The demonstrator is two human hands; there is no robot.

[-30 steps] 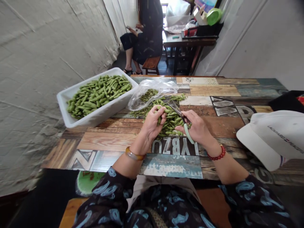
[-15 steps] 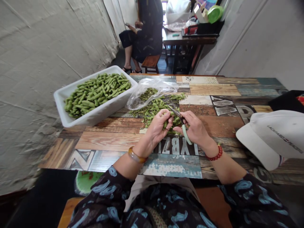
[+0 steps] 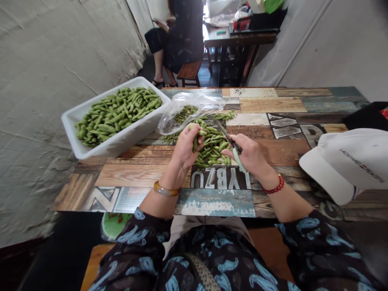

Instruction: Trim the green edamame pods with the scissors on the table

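My left hand (image 3: 187, 146) is closed around green edamame pods (image 3: 195, 142), held above the table left of the loose pile. In my right hand (image 3: 249, 151) is a pair of scissors (image 3: 238, 158) with pale green handles, its blades pointing up and to the left, apart from the held pods. Below and between both hands lies a heap of edamame pods (image 3: 212, 150). Behind my left hand, a clear plastic bag (image 3: 169, 121) lies with small green trimmings (image 3: 185, 114) in it. A white tub (image 3: 133, 139) full of pods stands to the left.
A white cap (image 3: 348, 161) sits at the right of the patterned wooden table (image 3: 136, 176). Beyond the far edge, a person (image 3: 184, 36) sits on a wooden stool (image 3: 189, 70) beside another table (image 3: 239, 39). A rough wall (image 3: 39, 101) runs along the left.
My left hand has moved left, away from the scissors, with pods in its fingers. The scissors stay in my right hand, a little further from the left. The view has shifted slightly.
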